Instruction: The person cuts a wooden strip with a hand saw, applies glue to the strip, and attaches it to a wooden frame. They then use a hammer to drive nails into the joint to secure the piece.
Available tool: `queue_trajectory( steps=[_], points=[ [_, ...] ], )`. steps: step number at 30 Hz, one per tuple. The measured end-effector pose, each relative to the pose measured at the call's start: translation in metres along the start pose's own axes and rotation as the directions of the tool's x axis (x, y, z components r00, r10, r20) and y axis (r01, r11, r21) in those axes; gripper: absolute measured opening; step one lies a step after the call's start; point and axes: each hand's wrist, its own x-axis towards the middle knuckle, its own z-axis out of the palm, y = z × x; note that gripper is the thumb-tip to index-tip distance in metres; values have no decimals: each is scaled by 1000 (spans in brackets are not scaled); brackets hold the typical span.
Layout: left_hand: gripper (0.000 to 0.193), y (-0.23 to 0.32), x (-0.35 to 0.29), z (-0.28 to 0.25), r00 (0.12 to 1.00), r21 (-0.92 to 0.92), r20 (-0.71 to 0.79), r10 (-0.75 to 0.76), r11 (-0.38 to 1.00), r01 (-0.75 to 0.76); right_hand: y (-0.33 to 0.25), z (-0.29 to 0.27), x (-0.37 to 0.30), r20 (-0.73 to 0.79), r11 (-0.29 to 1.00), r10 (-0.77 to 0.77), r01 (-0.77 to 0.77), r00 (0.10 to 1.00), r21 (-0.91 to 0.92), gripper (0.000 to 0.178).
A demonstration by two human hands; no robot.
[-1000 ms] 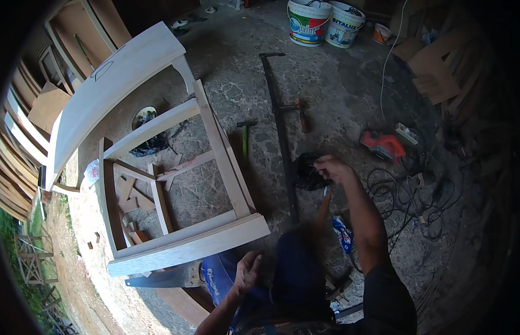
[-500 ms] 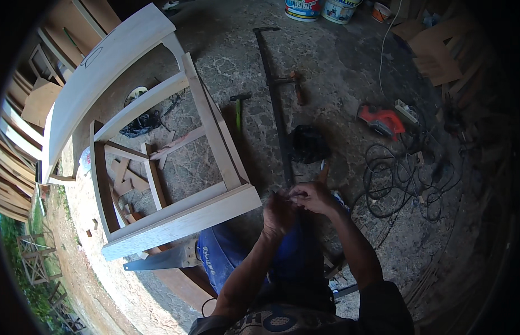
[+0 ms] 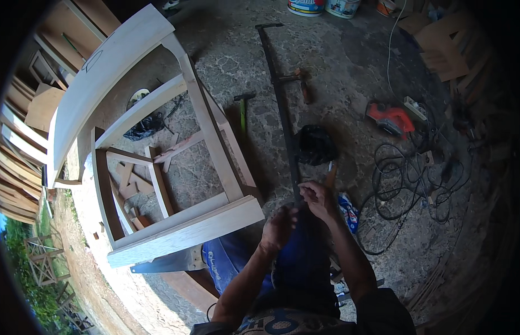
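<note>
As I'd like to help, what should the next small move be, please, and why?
Perhaps rest the left hand on the frame to steady it: that hand is beside its nearest corner, while the right hand is farther off. Neither clearly holds anything.

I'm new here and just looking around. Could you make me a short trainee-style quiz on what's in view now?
1. True or false: the green-handled hammer lies between the wooden frame and the long dark clamp.
2. What colour is the power tool on the floor at right? A) yellow B) red C) green
3. Which is nearer the black bag: the left hand or the right hand?

Key: 1. True. 2. B. 3. The right hand.
</note>
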Motion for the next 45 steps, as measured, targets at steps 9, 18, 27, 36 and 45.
queue_trajectory(
  steps=[9, 18, 27, 36, 45],
  points=[
    [39, 31, -142, -9, 909, 328, -414, -52, 923, 202, 53, 136, 228, 168, 875, -137, 199, 976, -441, 30],
    [34, 14, -180, -98, 939, 481, -343, 14, 861, 163, 109, 232, 317, 235, 517, -125, 266, 964, -814, 31],
    [18, 18, -100, -12, 987, -161, -58, -150, 977, 139, 14, 83, 313, 143, 927, 103, -42, 984, -373, 36],
    [23, 3, -103, -14, 993, 21, -18, -114, 993, 114, 44, 2, 81, 63, 998, 28, -24, 998, -52, 16],
    [13, 4, -149, -19, 988, 124, -144, -51, 990, 70, 167, 33, 37, -147, 805, -91, -14, 985, -593, 46]
  ],
)
